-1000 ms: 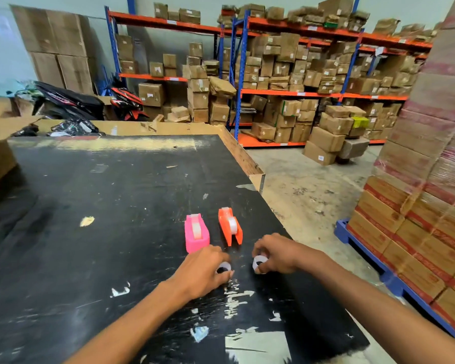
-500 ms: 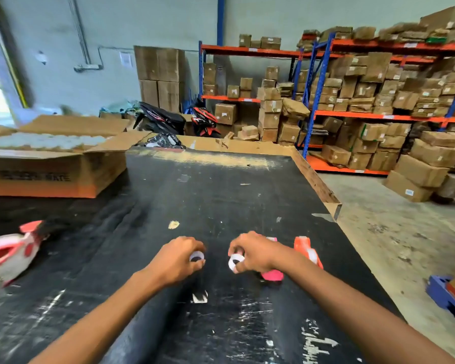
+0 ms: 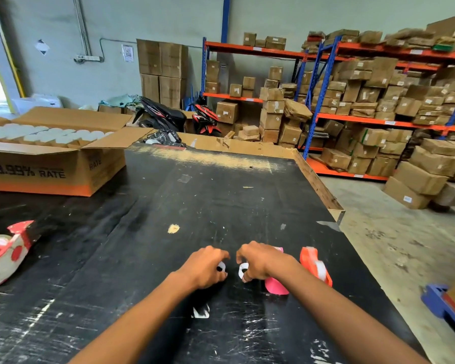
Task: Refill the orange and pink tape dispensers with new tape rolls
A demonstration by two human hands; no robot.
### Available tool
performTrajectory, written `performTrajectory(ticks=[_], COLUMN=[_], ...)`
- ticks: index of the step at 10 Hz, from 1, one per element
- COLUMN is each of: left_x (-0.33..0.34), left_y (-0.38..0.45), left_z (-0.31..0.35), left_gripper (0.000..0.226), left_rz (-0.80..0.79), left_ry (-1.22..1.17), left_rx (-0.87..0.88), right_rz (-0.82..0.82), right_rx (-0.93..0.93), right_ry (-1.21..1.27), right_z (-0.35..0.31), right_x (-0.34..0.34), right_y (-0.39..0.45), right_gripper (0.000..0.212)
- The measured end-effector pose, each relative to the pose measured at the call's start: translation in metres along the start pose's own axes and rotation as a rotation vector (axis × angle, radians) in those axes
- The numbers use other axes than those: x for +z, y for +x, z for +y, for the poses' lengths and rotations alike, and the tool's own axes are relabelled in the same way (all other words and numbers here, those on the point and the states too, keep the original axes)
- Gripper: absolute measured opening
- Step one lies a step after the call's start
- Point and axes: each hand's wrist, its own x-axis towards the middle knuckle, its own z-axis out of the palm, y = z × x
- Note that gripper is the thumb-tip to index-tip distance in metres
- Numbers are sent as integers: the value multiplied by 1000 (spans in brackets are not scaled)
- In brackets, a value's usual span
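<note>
Fingers of my left hand [image 3: 206,267] are curled tight around a small white roll [image 3: 221,266], and my right hand [image 3: 260,262] has its fingertips pinched on a second roll [image 3: 243,269], one finger poked through the core as far as I can tell. The pink dispenser [image 3: 275,283] sits right behind my right wrist, mostly hidden by it, and the orange dispenser [image 3: 316,266] is just beside it at about 3 o'clock, with a white roll showing in it. My guess is I'm getting ready to load these, so I'd find the loose end first, line the core up with the hub and press it in straight rather than jamming it. The black table [image 3: 221,200] is scuffed and scratched, with a big tape gun [image 3: 3,256] out at 9 o'clock and an open carton [image 3: 50,166] of white rolls at 10 o'clock. Warehouse racks stacked with boxes [image 3: 378,101] fill 1 to 2 o'clock.
</note>
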Motion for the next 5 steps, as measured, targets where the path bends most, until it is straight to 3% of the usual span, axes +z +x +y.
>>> performTrajectory(ticks=[3, 5], left_x=[1, -7], left_y=[-3, -17], left_z=[-2, -4], left_gripper=[61, 66], left_rz=[-17, 39], left_ry=[-30, -23], left_rx=[4, 36], right_rz=[14, 141], right_rx=[-7, -75], right_ry=[9, 28], right_z=[1, 7], right_x=[0, -4], right_y=[-9, -31], right_gripper=[55, 46])
